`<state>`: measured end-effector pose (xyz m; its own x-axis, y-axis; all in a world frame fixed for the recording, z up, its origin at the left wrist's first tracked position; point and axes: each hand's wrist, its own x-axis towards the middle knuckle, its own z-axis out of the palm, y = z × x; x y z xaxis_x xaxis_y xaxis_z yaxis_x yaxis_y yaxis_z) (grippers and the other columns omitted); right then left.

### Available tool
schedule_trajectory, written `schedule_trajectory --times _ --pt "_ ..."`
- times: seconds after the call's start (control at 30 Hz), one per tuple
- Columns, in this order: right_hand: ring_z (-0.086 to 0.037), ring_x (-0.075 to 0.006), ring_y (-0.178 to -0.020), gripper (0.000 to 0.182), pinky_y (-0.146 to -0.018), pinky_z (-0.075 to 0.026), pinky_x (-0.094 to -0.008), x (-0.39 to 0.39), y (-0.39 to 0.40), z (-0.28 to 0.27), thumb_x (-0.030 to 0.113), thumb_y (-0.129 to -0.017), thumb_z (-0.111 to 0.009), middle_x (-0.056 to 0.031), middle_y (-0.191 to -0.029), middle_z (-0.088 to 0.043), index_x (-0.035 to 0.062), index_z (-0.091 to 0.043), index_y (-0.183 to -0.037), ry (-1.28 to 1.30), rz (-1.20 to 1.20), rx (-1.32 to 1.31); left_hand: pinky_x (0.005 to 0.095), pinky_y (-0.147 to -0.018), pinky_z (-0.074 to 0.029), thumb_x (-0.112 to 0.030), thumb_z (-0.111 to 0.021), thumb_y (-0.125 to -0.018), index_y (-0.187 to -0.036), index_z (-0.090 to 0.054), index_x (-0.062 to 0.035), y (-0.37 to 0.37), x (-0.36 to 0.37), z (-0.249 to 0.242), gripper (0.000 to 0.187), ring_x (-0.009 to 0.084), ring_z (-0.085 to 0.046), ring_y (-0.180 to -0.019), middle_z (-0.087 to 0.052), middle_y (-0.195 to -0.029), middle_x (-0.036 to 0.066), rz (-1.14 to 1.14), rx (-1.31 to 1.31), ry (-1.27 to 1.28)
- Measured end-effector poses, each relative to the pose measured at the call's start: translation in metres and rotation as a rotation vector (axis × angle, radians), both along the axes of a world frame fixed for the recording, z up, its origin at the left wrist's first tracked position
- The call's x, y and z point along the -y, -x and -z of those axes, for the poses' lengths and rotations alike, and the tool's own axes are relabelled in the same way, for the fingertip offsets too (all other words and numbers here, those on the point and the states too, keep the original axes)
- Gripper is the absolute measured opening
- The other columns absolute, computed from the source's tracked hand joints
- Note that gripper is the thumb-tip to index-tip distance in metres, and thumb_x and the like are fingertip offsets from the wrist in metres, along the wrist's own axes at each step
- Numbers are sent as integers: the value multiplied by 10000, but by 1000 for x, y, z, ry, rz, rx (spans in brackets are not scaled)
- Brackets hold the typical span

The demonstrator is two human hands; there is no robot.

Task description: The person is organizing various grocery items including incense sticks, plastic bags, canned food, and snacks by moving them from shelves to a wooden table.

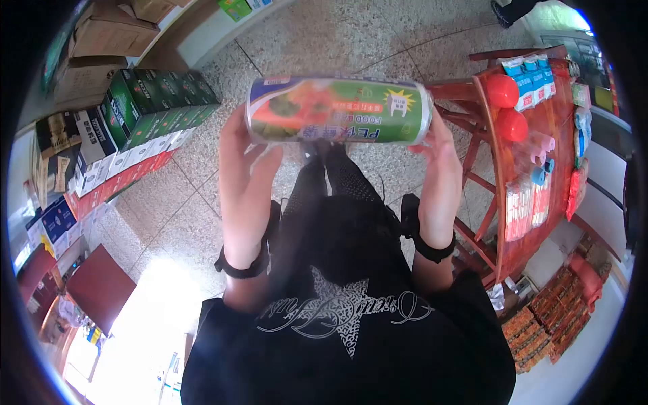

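Technician: Taking twelve o'clock as the top of the view, state the position of the held item.

Inspector: The cylindrical roll in green, blue and orange printed wrapping (337, 113) is at twelve o'clock, lying crosswise, raised above the grey speckled tile floor (378, 40). Both ends are supported by hand.

Technician: Report the fingers.

Inspector: The bare left hand (243, 175), at ten o'clock, is partly spread and has hold of the roll's left end. Its thumb points toward the lower edge; thumb contact cannot be confirmed. The bare right hand (442, 169), at two o'clock, is partly curled and has hold of the right end. Some fingertips on both sides are hidden.

Technician: List the adjacent items.

Inspector: At three o'clock stands a red wooden table (561, 182). On it, toward two o'clock, two glossy red round objects (503, 91) sit beside blue-and-white packets (533, 84). At ten o'clock, well apart from the roll, are dark green cardboard cartons (158, 101). At six o'clock is the wearer's black shirt with a pale star print (347, 304).
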<state>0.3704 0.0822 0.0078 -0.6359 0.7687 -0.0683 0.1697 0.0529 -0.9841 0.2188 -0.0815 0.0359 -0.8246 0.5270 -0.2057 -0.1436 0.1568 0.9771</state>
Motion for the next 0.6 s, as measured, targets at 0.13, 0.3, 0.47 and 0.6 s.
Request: schedule_trajectory --times 0.13,0.3,0.47,0.6 --pt "-499 -221 -1059 678 -861 -402 -322 0 -1 -1 495 -967 -179 -143 -1259 -466 -19 -412 -1341 -9 -17 -13 359 -991 -353 -6 -525 -812 -1359 -319 12 -4 3 3 585 199 -442 -1175 -438 -1286 121 -13 -28 -34" --pt "-502 -219 -1054 718 -851 -406 -329 9 -24 5 538 -955 -169 -139 -1259 -470 -16 -408 -1345 -10 18 -59 372 -996 -352 -8 -535 -807 -1372 -312 -2 -26 4 13 607 197 -443 -1172 -442 -1283 116 0 -104 23" --pt "-501 -216 -1063 724 -870 -398 -321 -28 -93 -19 547 -949 -158 -130 -1263 -474 0 -415 -1348 -55 130 -11 377 -1001 -349 -15 -543 -807 -1381 -308 -16 -74 -48 -11 620 198 -432 -1177 -439 -1285 113 122 -74 -38" --pt "-472 -136 -1079 572 -860 -383 -295 -58 -235 -40 385 -974 -330 -97 -1350 -451 -26 -360 -1370 -99 267 -64 381 -1002 -348 -35 -559 -813 -1383 -313 -18 -203 -101 -21 622 204 -411 -1205 -434 -1291 121 286 -71 -82"
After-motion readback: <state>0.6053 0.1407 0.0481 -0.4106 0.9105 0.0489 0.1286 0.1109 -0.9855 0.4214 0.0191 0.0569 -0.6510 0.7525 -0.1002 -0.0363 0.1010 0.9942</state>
